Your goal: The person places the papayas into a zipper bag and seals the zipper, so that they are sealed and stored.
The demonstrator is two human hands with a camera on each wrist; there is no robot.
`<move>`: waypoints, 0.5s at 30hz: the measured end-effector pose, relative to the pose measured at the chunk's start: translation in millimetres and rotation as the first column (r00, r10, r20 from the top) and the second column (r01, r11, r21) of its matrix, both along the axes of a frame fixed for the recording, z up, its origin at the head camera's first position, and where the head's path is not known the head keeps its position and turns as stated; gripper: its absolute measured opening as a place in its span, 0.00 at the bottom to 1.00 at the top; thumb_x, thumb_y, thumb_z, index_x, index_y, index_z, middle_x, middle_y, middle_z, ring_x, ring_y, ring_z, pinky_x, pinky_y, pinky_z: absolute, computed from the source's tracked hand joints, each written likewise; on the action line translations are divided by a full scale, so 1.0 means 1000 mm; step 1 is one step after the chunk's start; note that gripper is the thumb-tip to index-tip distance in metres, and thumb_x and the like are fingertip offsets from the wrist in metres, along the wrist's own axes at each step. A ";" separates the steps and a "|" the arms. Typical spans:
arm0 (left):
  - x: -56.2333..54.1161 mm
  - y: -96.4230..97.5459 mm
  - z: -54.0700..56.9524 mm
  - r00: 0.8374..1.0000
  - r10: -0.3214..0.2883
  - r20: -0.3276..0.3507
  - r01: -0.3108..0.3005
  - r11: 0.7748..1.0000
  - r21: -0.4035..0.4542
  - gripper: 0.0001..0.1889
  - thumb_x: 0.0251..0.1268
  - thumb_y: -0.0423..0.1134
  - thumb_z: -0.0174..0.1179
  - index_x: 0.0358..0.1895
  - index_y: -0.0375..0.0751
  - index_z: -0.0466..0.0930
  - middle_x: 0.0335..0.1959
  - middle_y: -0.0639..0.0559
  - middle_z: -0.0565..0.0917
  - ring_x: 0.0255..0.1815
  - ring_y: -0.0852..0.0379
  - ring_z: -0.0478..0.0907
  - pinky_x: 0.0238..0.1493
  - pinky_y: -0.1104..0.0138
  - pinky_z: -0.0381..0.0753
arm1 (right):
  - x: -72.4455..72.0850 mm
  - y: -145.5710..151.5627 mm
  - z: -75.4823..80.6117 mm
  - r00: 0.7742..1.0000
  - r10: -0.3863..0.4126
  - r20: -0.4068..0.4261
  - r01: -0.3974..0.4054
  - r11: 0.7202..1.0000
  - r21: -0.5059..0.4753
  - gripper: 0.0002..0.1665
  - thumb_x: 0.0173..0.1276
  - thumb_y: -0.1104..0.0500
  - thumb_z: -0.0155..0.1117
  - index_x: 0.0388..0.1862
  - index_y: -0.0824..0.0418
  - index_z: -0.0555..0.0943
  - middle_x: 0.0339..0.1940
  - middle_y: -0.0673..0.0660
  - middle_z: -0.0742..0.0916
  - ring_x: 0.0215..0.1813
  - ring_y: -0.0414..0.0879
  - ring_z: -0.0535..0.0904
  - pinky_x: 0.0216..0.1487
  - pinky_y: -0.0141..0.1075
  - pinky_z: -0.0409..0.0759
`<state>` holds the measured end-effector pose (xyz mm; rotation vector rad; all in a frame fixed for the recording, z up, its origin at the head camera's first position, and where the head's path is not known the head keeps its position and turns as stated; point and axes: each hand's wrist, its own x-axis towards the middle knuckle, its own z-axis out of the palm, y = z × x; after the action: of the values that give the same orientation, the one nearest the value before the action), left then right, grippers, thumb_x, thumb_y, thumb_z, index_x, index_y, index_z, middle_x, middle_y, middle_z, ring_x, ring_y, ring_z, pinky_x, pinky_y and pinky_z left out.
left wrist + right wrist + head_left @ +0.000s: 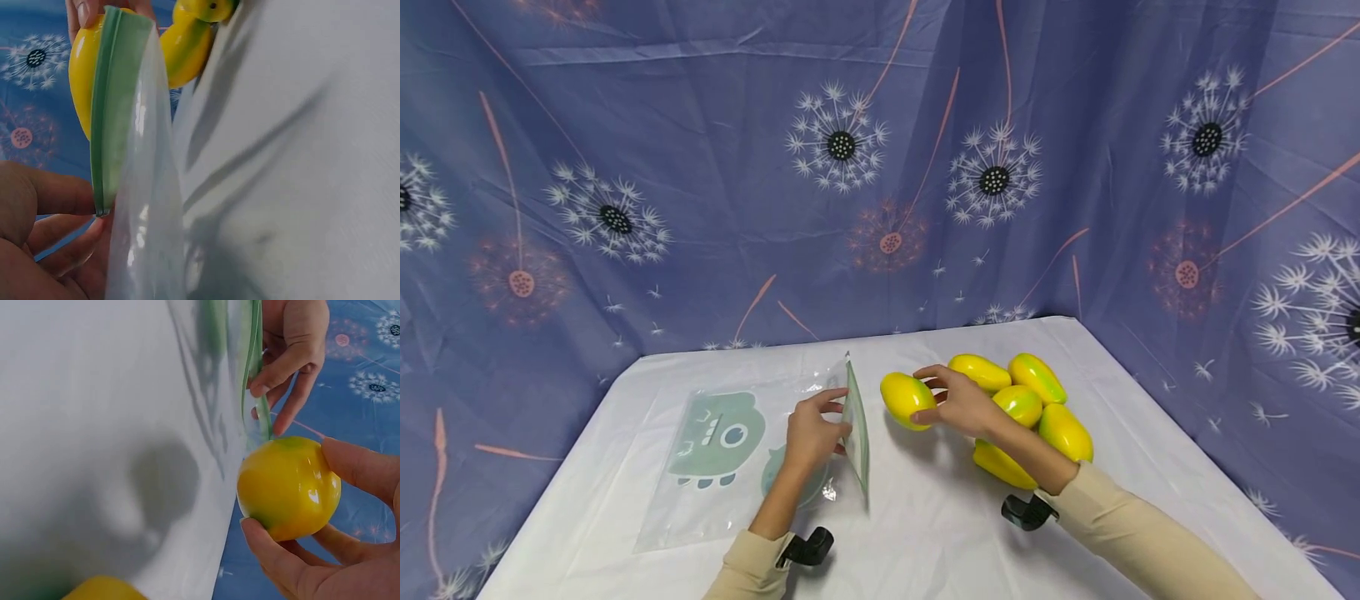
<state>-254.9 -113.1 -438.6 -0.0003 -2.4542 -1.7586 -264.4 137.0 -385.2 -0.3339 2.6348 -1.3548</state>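
A clear zip bag (651,508) printed with a green one-eyed monster lies on the table, its mouth end raised. My left hand (815,433) pinches the green zip edge (106,125) of that end between thumb and fingers. The strip's two sides show slightly parted in the right wrist view. Just right of the bag's mouth, my right hand (966,404) holds a yellow mango (284,494) with a green tinge, gripped by thumb and fingertips above the table. In the left wrist view the zip edge hides part of this mango.
Several more mangoes (1066,433) lie grouped on the right of the white-covered table (925,542), below and beyond my right forearm. A blue dandelion-print curtain (722,167) hangs behind the table and along its sides.
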 end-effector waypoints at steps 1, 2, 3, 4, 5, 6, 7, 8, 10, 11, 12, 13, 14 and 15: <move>0.000 0.000 0.000 1.000 0.000 0.009 0.000 1.000 0.012 0.32 0.47 0.18 0.64 0.62 0.37 0.82 0.47 0.33 0.86 0.18 0.44 0.86 0.19 0.59 0.86 | 0.000 -0.001 0.001 1.000 0.004 0.011 -0.004 1.000 -0.015 0.42 0.54 0.56 0.80 0.69 0.56 0.76 0.66 0.60 0.81 0.62 0.58 0.80 0.61 0.51 0.82; 0.000 -0.001 0.001 1.000 -0.002 0.017 0.001 1.000 0.026 0.32 0.47 0.18 0.64 0.62 0.37 0.82 0.48 0.33 0.86 0.19 0.43 0.86 0.19 0.58 0.87 | 0.000 -0.002 0.001 1.000 0.013 0.020 -0.012 0.999 -0.031 0.42 0.54 0.56 0.80 0.69 0.55 0.76 0.66 0.60 0.81 0.63 0.58 0.79 0.62 0.50 0.81; 0.000 -0.001 0.002 1.000 -0.001 0.027 0.000 0.999 0.039 0.32 0.48 0.18 0.65 0.62 0.38 0.82 0.49 0.33 0.86 0.19 0.43 0.86 0.20 0.57 0.87 | 0.001 -0.003 0.001 0.999 0.020 0.026 -0.019 0.999 -0.041 0.41 0.54 0.57 0.80 0.69 0.55 0.77 0.66 0.60 0.81 0.63 0.58 0.79 0.61 0.50 0.81; 0.000 -0.002 0.003 0.999 0.001 0.037 -0.003 0.999 0.050 0.32 0.48 0.19 0.65 0.62 0.39 0.82 0.49 0.34 0.86 0.19 0.42 0.86 0.21 0.56 0.87 | 0.001 -0.004 0.002 0.999 0.026 0.031 -0.025 0.999 -0.048 0.41 0.54 0.57 0.80 0.69 0.54 0.77 0.65 0.59 0.82 0.62 0.58 0.79 0.61 0.50 0.82; 0.000 -0.002 0.004 0.999 0.003 0.046 -0.006 0.998 0.059 0.32 0.49 0.19 0.66 0.62 0.40 0.82 0.50 0.35 0.86 0.18 0.42 0.85 0.22 0.55 0.88 | 0.001 -0.005 0.002 0.999 0.034 0.036 -0.032 0.998 -0.055 0.41 0.54 0.57 0.80 0.69 0.54 0.77 0.64 0.60 0.82 0.62 0.57 0.79 0.60 0.49 0.82; 0.000 -0.003 0.004 0.999 0.005 0.053 -0.008 0.998 0.067 0.32 0.49 0.20 0.66 0.62 0.41 0.82 0.50 0.36 0.85 0.17 0.43 0.85 0.23 0.55 0.88 | 0.001 -0.006 0.002 0.998 0.041 0.039 -0.039 0.997 -0.062 0.41 0.54 0.57 0.80 0.69 0.54 0.77 0.63 0.60 0.83 0.61 0.56 0.80 0.60 0.49 0.82; 0.000 -0.003 0.005 0.998 0.006 0.058 -0.011 0.997 0.072 0.32 0.49 0.20 0.66 0.62 0.42 0.83 0.50 0.36 0.86 0.17 0.44 0.84 0.23 0.54 0.88 | 0.001 -0.006 0.003 0.998 0.043 0.048 -0.040 0.997 -0.069 0.41 0.54 0.57 0.80 0.69 0.53 0.78 0.62 0.60 0.83 0.60 0.55 0.80 0.59 0.48 0.82; 0.000 -0.003 0.005 0.998 0.005 0.059 -0.010 0.997 0.076 0.32 0.49 0.20 0.66 0.62 0.42 0.83 0.50 0.36 0.85 0.16 0.45 0.84 0.24 0.53 0.88 | 0.001 -0.007 0.003 0.998 0.046 0.053 -0.042 0.996 -0.074 0.41 0.54 0.57 0.80 0.69 0.52 0.78 0.60 0.59 0.83 0.60 0.55 0.80 0.59 0.47 0.82; -0.001 -0.003 0.005 0.998 0.008 0.070 -0.014 0.996 0.089 0.32 0.48 0.20 0.66 0.62 0.43 0.83 0.50 0.37 0.86 0.16 0.46 0.84 0.24 0.53 0.88 | 0.001 -0.008 0.004 0.997 0.047 0.067 -0.041 0.996 -0.083 0.41 0.54 0.57 0.80 0.69 0.50 0.78 0.59 0.59 0.84 0.58 0.53 0.80 0.58 0.47 0.82; -0.002 -0.003 0.005 0.997 0.009 0.071 -0.015 0.996 0.093 0.32 0.48 0.20 0.66 0.62 0.43 0.83 0.49 0.37 0.86 0.17 0.46 0.84 0.24 0.53 0.88 | 0.001 -0.009 0.004 0.996 0.049 0.071 -0.043 0.995 -0.089 0.40 0.54 0.57 0.79 0.69 0.50 0.78 0.59 0.58 0.84 0.58 0.53 0.80 0.57 0.47 0.82; -0.002 -0.003 0.004 0.997 0.011 0.070 -0.018 0.995 0.098 0.32 0.47 0.20 0.66 0.61 0.43 0.84 0.49 0.37 0.86 0.17 0.46 0.84 0.24 0.53 0.88 | 0.001 -0.010 0.005 0.996 0.055 0.073 -0.048 0.995 -0.092 0.40 0.55 0.57 0.79 0.69 0.50 0.78 0.59 0.58 0.84 0.58 0.53 0.80 0.57 0.47 0.82; -0.003 -0.003 0.004 0.998 0.013 0.069 -0.020 0.995 0.102 0.32 0.47 0.20 0.66 0.61 0.42 0.84 0.49 0.37 0.86 0.18 0.46 0.84 0.24 0.53 0.88 | 0.001 -0.011 0.005 0.995 0.062 0.077 -0.055 0.994 -0.097 0.40 0.55 0.57 0.79 0.69 0.50 0.78 0.60 0.58 0.83 0.58 0.53 0.80 0.57 0.47 0.83; -0.004 -0.003 0.004 0.998 0.016 0.068 -0.023 0.994 0.104 0.32 0.47 0.20 0.66 0.61 0.43 0.84 0.49 0.37 0.86 0.18 0.46 0.85 0.24 0.53 0.88 | 0.001 -0.012 0.005 0.994 0.069 0.079 -0.061 0.993 -0.101 0.40 0.55 0.57 0.79 0.69 0.50 0.78 0.60 0.59 0.83 0.59 0.53 0.80 0.57 0.47 0.83; -0.004 -0.003 0.003 0.997 0.020 0.070 -0.028 0.994 0.108 0.32 0.47 0.20 0.66 0.60 0.44 0.84 0.48 0.38 0.86 0.19 0.46 0.85 0.24 0.54 0.88 | 0.001 -0.013 0.006 0.994 0.075 0.081 -0.066 0.993 -0.101 0.40 0.56 0.57 0.78 0.69 0.49 0.78 0.61 0.59 0.83 0.59 0.53 0.80 0.57 0.47 0.83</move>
<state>-259.1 -116.3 -435.2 0.1013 -2.3895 -1.9109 -263.6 123.8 -379.5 -0.3697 2.4699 -1.4453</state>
